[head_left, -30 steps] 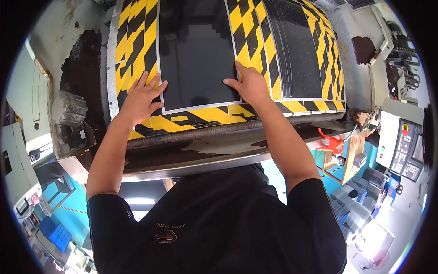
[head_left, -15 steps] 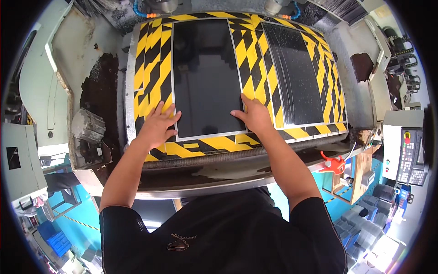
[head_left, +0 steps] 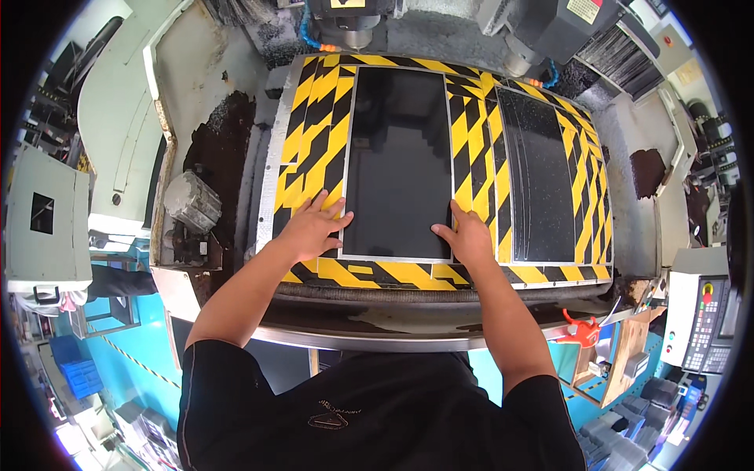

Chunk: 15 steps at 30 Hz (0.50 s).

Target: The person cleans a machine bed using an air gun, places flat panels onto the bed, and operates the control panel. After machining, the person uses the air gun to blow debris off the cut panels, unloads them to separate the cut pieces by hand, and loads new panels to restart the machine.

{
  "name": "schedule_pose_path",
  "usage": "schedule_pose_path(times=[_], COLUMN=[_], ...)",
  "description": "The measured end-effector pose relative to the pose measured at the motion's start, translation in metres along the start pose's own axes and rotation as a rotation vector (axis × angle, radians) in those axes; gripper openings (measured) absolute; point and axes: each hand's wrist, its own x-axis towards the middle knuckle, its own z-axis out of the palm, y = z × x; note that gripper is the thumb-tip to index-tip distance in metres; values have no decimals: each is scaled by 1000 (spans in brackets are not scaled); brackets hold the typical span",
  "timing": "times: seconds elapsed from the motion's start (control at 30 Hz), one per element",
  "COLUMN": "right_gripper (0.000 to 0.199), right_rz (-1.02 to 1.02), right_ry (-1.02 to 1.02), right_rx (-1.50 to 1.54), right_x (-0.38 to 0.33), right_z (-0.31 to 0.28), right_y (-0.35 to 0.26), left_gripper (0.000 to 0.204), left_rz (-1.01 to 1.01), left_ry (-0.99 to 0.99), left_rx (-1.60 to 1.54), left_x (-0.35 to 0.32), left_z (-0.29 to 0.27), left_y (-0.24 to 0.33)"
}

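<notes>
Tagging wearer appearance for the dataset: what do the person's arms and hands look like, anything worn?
Both forearms are bare. The left hand and right hand show no gloves, rings or watch. Short black sleeves end above the elbows, part of a black shirt with a small pale emblem on the chest.

One view only, from my head, left camera of the pair, aimed steeply down over my chest. Fisheye, so the striped table (head_left: 318, 118) bows near the rim. Close range: my left hand (head_left: 310, 228) and right hand (head_left: 469, 239) sit mid-picture, flat at the near corners of the dark panel (head_left: 399, 149). Beyond the hands, machine housing; right of them, a control panel (head_left: 704, 322). No second view to compare.
</notes>
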Motion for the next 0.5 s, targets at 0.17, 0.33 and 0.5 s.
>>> schedule_pose_path(times=[0.17,0.33,0.5], right_gripper=[77,78,68], right_rz=[3,18,14], right_ry=[14,25,24], right_rx=[-20,7,392], right_x=[2,-4,-43], right_z=[1,-6,-51], right_y=[1,-3,4], left_gripper=[62,64,67], left_rz=[15,52,-34], left_ry=[28,46,55], left_rx=[11,19,-94], left_x=[0,0,0], left_z=[1,0,0], left_y=[-1,1,0])
